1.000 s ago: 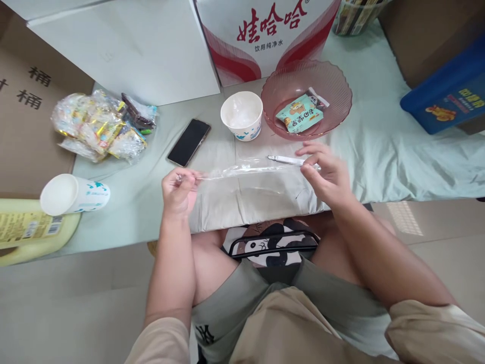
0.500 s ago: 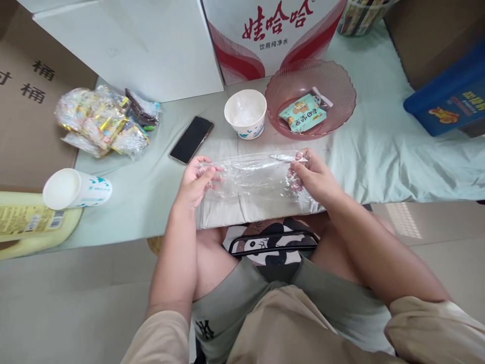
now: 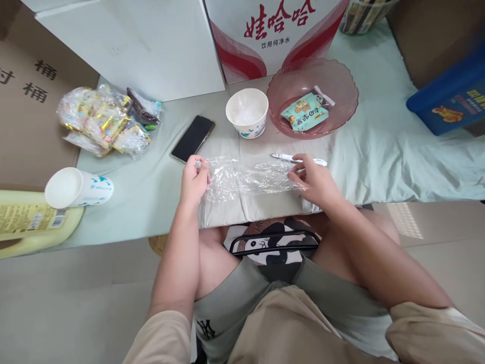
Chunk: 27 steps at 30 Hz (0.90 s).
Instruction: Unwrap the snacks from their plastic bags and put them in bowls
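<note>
A crinkled sheet of clear plastic film (image 3: 250, 177) spans the gap between my hands, low over the table's front part. My left hand (image 3: 195, 179) is closed, with the film's left end pinched between thumb and fingers. At the other end, my right hand (image 3: 310, 179) has its fingers apart, touching or close to the film's edge; exact contact is hard to see. Just beyond those fingers lies a slim white pen-like tool (image 3: 282, 157) with a narrow tip. A patterned paper bowl (image 3: 252, 130) behind the film has clear plastic inside.
A pink ribbed bowl (image 3: 276, 96) holds snack packets (image 3: 305, 112). Left of the paper bowl lies a phone (image 3: 193, 137). Further left are a pile of wrapped snacks (image 3: 102, 121) and a tipped paper cup (image 3: 94, 189). Cartons (image 3: 273, 60) line the back; a blue container (image 3: 447, 96) stands right.
The film has gone from stretched wide to slack and bunched. My right hand's fingers have loosened and spread, and the white tool beyond them shows more fully.
</note>
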Motion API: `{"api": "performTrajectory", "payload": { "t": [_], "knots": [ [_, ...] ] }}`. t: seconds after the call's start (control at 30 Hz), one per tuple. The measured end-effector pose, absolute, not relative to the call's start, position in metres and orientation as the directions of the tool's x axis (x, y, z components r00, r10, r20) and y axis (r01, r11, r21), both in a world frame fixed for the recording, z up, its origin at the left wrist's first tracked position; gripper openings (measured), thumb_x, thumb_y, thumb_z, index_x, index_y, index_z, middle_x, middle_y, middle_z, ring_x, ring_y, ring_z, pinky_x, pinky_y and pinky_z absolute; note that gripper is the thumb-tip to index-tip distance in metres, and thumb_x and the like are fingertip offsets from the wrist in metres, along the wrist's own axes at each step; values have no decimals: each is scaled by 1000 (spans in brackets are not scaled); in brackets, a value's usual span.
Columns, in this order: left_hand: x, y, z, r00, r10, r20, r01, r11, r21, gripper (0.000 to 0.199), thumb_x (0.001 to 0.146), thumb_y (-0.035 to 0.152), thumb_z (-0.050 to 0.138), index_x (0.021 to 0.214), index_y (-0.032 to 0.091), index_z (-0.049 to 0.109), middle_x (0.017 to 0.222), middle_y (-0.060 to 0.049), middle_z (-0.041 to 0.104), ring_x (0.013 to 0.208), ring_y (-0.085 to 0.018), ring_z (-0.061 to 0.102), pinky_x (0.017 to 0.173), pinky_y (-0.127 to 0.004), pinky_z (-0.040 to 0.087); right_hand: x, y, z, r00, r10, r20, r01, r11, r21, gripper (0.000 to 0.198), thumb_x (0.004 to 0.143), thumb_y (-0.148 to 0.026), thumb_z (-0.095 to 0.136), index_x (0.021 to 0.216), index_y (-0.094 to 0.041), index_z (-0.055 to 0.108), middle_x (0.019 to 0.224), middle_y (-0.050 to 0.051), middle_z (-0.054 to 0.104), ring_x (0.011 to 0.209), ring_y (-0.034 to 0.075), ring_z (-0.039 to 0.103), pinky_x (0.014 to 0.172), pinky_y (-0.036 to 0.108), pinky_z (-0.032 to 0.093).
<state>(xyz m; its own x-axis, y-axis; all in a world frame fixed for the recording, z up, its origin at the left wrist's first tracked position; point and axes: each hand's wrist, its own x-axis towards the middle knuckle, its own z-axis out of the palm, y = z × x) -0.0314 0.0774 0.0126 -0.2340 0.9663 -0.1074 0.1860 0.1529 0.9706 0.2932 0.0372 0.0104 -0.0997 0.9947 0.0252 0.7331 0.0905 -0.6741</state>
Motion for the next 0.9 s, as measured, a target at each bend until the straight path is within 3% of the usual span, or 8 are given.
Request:
{"api": "performTrajectory", "payload": {
  "t": [0.07, 0.13, 0.2, 0.27, 0.4, 0.53, 0.73, 0.9],
  "knots": [
    [-30, 78, 15, -238, 965, -113, 137, 148, 979, 13, 93, 26, 66, 87, 24, 55, 48, 9, 49, 36, -7, 40, 36, -15, 26, 291, 37, 10, -170, 978, 117, 719, 204, -665, 53, 89, -37, 64, 138, -20, 56, 126, 18, 71, 107, 32, 70, 90, 48, 57],
    [-28, 78, 19, -245, 962, -122, 91, 148, 985, 14, 93, 27, 66, 87, 24, 54, 50, 9, 50, 37, -7, 40, 37, -15, 27, 288, 37, 9, -331, 921, 205, 700, 386, -601, 51, 87, -30, 64, 138, -22, 61, 145, 18, 62, 131, 35, 61, 104, 53, 52],
    [-28, 78, 24, -292, 948, -130, 61, 154, 986, 16, 93, 26, 67, 85, 24, 53, 50, 9, 48, 38, -7, 41, 37, -15, 28, 287, 36, 9, -518, 832, 199, 648, 534, -543, 45, 88, -20, 58, 131, -26, 68, 148, 11, 62, 137, 33, 58, 110, 53, 48],
    [-28, 78, 28, -344, 927, -150, 77, 187, 979, 16, 94, 25, 66, 84, 23, 53, 50, 9, 48, 37, -7, 41, 36, -15, 27, 289, 35, 9, -602, 786, 142, 639, 580, -505, 39, 90, -17, 54, 122, -28, 73, 142, 7, 68, 136, 33, 60, 110, 55, 47],
    [-31, 77, 31, -377, 900, -220, 106, 277, 955, 14, 97, 24, 61, 86, 22, 53, 49, 9, 50, 31, -5, 32, 32, -16, 17, 297, 38, 12, -384, 915, 121, 798, 395, -454, 28, 96, -26, 52, 107, -22, 77, 123, 11, 77, 116, 35, 70, 100, 55, 51],
    [-35, 81, 24, -377, 898, -225, 73, 271, 960, 18, 96, 29, 66, 86, 22, 53, 48, 10, 49, 30, -4, 31, 30, -16, 15, 300, 42, 13, -175, 975, 138, 827, 222, -517, 27, 94, -27, 51, 103, -19, 75, 100, 13, 77, 98, 32, 71, 89, 48, 56],
    [-33, 77, 18, -131, 990, -42, 1, 43, 999, 50, 74, 60, 86, 87, 24, 53, 50, 10, 55, 30, -5, 36, 28, -17, 17, 286, 46, 13, -248, 921, 301, 737, 381, -558, 38, 92, -34, 57, 127, -20, 64, 132, 17, 67, 124, 35, 63, 106, 55, 51],
    [-17, 64, 30, 170, 983, -74, -53, 84, 995, 49, 79, 63, 81, 86, 25, 52, 53, 7, 61, 27, -4, 33, 26, -17, 14, 271, 62, 12, -562, 747, 355, 473, 642, -603, 69, 89, -60, 64, 144, -19, 53, 156, 18, 52, 141, 35, 53, 114, 53, 45]
  ]
}}
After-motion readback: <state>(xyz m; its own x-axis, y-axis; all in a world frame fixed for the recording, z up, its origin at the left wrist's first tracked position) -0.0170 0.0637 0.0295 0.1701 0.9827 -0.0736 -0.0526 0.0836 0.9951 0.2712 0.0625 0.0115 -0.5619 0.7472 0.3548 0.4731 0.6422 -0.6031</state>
